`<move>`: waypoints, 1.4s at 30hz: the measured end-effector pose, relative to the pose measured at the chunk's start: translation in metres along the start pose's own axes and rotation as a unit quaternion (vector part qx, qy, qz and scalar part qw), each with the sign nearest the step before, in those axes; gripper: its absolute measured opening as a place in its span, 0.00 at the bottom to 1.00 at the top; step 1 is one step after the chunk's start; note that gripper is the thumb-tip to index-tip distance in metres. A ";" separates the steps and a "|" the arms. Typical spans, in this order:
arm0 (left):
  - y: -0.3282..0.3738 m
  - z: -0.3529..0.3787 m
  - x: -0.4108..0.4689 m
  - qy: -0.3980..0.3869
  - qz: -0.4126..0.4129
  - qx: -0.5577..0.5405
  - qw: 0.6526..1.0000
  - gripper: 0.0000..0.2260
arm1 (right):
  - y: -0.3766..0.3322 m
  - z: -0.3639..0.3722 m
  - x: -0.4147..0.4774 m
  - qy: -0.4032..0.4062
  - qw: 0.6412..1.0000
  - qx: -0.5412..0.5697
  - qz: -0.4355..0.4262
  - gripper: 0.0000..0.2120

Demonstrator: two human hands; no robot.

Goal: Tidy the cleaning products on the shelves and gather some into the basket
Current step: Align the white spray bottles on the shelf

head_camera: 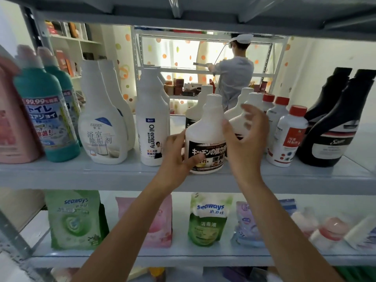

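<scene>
The only camera is sitting on the person's head, facing straight at the bottle shelf [81, 176] from very close. It is also catching the bag shelf [122, 259] below, and the blurry edges are probably bending from the wide lens.

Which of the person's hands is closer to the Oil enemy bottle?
Left. The left hand is just right of the Oil enemy bottle, holding the black-labelled bottle beside it; the right hand is on that bottle's far side.
</scene>
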State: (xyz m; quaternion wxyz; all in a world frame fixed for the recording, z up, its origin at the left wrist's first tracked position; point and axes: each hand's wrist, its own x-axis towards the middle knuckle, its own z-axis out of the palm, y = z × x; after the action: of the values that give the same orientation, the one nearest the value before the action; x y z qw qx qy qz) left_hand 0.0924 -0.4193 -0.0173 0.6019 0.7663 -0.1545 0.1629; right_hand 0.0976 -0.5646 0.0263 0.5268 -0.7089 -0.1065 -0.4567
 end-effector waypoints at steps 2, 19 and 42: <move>-0.006 0.002 0.006 0.020 0.004 0.028 0.999 0.31 | 0.010 -0.007 0.013 0.079 0.994 -0.046 -0.052 0.23; -0.010 0.035 -0.012 0.110 0.066 0.281 0.951 0.39 | 0.019 -0.028 0.053 0.030 0.989 -0.116 0.088 0.22; -0.013 0.080 -0.135 -0.330 -0.169 -0.257 0.893 0.30 | 0.024 -0.127 -0.080 -0.338 0.649 0.552 0.398 0.10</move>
State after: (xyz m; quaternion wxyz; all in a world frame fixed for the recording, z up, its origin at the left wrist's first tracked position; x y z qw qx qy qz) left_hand -0.0185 -0.4885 -0.1050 0.7110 0.6089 -0.2488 -0.2486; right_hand -0.0002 -0.6552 -0.0461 0.8796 -0.3662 -0.2173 0.2120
